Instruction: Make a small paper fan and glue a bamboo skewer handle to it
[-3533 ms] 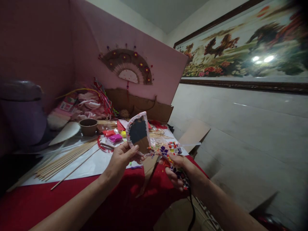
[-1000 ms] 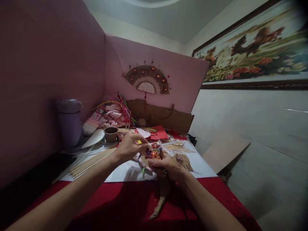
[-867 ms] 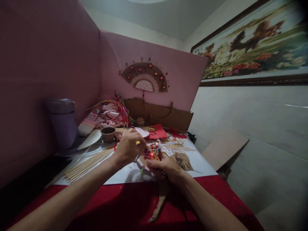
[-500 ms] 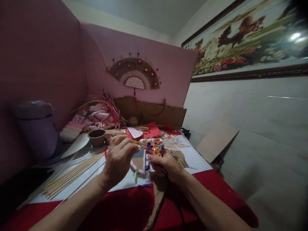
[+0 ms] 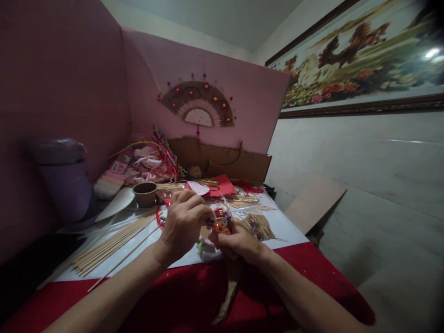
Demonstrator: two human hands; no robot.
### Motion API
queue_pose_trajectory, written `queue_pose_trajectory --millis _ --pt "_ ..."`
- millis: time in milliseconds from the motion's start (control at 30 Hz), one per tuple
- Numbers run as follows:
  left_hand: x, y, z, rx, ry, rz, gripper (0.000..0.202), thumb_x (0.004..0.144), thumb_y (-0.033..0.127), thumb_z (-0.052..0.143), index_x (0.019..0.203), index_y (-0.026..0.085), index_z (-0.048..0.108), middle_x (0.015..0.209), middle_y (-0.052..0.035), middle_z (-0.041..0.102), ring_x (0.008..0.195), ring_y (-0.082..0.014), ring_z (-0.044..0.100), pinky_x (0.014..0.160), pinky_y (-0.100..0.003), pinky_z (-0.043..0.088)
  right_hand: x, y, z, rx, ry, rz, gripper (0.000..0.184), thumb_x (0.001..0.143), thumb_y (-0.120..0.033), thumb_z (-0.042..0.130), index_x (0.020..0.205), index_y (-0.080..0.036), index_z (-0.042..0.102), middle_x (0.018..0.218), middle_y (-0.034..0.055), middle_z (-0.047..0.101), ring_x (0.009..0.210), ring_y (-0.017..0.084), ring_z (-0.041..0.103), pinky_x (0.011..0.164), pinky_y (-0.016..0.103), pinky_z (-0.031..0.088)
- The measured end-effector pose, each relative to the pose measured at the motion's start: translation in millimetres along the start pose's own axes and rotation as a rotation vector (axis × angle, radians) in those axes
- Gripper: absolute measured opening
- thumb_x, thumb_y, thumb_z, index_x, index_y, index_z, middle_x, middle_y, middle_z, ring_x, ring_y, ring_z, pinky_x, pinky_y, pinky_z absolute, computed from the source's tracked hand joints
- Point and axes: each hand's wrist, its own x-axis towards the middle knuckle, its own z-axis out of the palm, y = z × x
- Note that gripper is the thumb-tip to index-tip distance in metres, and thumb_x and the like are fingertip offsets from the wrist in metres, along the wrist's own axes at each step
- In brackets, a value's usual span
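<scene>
Both my hands meet over the white sheet (image 5: 284,226) on the red-covered table (image 5: 187,300). My right hand (image 5: 236,241) grips a small tool wrapped in a flower pattern (image 5: 222,221), with a red light glowing on it; a dark cord runs back from it. My left hand (image 5: 183,222) is closed, its fingertips pinched against the front of that tool. A pale fabric-edged piece (image 5: 207,245) lies under the hands, mostly hidden.
A bundle of bamboo sticks (image 5: 114,238) lies at the left. Behind stand a brown cup (image 5: 145,194), a purple jar (image 5: 64,178), ribbons and pink cloth (image 5: 149,159), red paper (image 5: 225,185) and a cardboard wall (image 5: 222,159) beneath a decorated fan (image 5: 197,104). A cardboard strip (image 5: 231,291) hangs by the front edge.
The fabric-edged card that my left hand held up has come down to the table. Both hands have drawn together and lowered over it, with the patterned tool between them.
</scene>
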Motion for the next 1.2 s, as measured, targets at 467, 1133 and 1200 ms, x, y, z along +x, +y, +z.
queue_pose_trajectory --millis 467,1133,1200 --pt "-2 -17 -2.7 -0.139 0.21 -0.459 0.014 0.082 0.022 0.048 0.07 0.019 0.052 0.072 -0.0019 0.053 0.075 -0.0179 0.048 0.071 -0.033 0.037 -4 3 -5 0.243 -0.007 -0.033 0.026 0.072 -0.033 0.067 0.064 -0.015 0.049 0.04 -0.0082 0.041 0.029 0.003 0.029 0.027 0.016 0.021" --pt "-4 1 2.9 0.026 -0.002 -0.251 0.015 0.079 0.02 0.055 0.064 0.019 0.052 0.067 -0.0031 0.058 0.076 -0.0209 0.046 0.071 -0.037 0.033 -5 5 0 -0.131 0.063 -0.14 0.018 0.072 -0.023 0.061 0.059 -0.015 0.053 0.044 -0.0061 0.043 0.039 0.005 0.036 0.039 0.02 0.027" --pt "-5 1 6.4 0.029 -0.044 -0.342 0.014 0.079 0.019 0.053 0.065 0.019 0.05 0.068 -0.0035 0.056 0.075 -0.0213 0.045 0.069 -0.036 0.033 -5 5 1 -0.169 0.084 -0.169 0.015 0.072 -0.02 0.061 0.059 -0.016 0.053 0.047 -0.0062 0.044 0.042 0.006 0.037 0.041 0.019 0.029"
